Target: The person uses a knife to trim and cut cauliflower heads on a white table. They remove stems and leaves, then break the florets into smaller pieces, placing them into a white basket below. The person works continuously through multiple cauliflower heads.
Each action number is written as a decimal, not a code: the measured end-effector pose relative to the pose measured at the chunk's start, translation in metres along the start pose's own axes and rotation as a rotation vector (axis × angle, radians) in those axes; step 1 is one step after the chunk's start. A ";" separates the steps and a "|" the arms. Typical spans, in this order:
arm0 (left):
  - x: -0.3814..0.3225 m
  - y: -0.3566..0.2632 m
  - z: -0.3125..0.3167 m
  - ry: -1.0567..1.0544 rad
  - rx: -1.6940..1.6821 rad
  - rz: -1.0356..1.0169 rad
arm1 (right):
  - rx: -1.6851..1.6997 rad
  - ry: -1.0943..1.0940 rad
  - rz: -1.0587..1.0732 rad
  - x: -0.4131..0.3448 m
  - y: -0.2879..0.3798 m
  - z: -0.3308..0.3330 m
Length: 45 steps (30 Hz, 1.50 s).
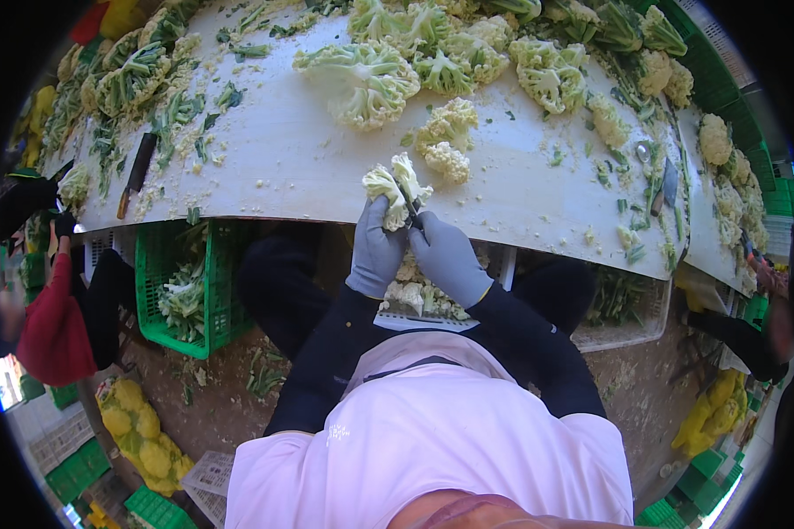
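My left hand [376, 248], in a grey glove, holds a cauliflower piece [387, 188] above the table's near edge. A knife [408, 200] is in my gloved right hand [446, 254], its dark blade in a split through the piece; the handle is mostly hidden by my fingers. Just below my hands a white crate [430, 323] holds cut cauliflower florets [418, 296]. Beyond the piece, smaller cauliflower chunks [448, 135] lie on the white tabletop [271, 145]. Farther back rests a large cut cauliflower head [365, 82], its stem side showing.
A cleaver [137, 173] lies at the left and another knife [665, 185] at the right. Under the table stand a green crate [205, 291] and a pale crate [628, 340] with leaf trimmings. Co-workers sit at left [56, 317] and right. Yellow net sacks [139, 433] lie on the floor.
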<state>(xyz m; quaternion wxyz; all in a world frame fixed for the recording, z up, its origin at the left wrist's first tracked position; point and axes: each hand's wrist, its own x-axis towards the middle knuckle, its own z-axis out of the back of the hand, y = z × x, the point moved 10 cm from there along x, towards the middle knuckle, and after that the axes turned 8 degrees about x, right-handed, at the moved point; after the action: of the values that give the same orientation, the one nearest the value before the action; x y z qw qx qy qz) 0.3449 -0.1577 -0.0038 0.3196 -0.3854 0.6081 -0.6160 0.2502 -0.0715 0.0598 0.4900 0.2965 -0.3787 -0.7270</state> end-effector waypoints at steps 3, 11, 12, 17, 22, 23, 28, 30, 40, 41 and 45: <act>0.004 -0.005 0.009 0.072 -0.133 0.070 | 0.032 0.119 -0.073 -0.027 0.000 0.023; -0.012 -0.017 -0.023 0.421 -0.341 0.552 | -0.217 0.085 0.131 -0.015 -0.012 0.051; -0.017 -0.014 -0.022 0.447 -0.315 0.564 | -0.224 0.097 0.138 -0.016 -0.011 0.047; -0.051 -0.004 -0.022 0.471 -0.187 0.525 | -0.166 0.108 0.107 -0.039 -0.037 0.011; -0.080 0.048 -0.009 0.472 -0.010 0.511 | 0.120 0.228 -0.291 -0.060 -0.110 -0.028; -0.080 0.046 -0.005 0.477 0.132 0.450 | 0.262 0.296 -0.463 -0.073 -0.117 -0.023; 0.014 -0.033 -0.024 0.158 0.903 -0.064 | -0.042 -0.107 -0.137 -0.021 -0.095 0.092; 0.047 -0.039 -0.064 0.056 1.053 -0.140 | -0.236 -0.193 -0.009 0.020 -0.086 0.104; 0.089 0.008 -0.078 -0.018 0.947 -0.116 | -0.361 -0.059 -0.101 0.087 -0.116 0.064; 0.093 0.008 -0.076 -0.039 0.906 -0.145 | -0.354 -0.060 -0.107 0.093 -0.121 0.058; 0.102 0.016 -0.056 -0.054 0.649 -0.221 | -0.259 -0.030 -0.085 0.103 -0.125 0.045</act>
<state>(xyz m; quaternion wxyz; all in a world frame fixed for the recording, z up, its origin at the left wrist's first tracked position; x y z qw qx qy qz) 0.2447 -0.2184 -0.0086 0.3729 -0.3434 0.3261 -0.7979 0.1178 -0.1270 -0.0271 0.4875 0.2355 -0.2759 -0.7942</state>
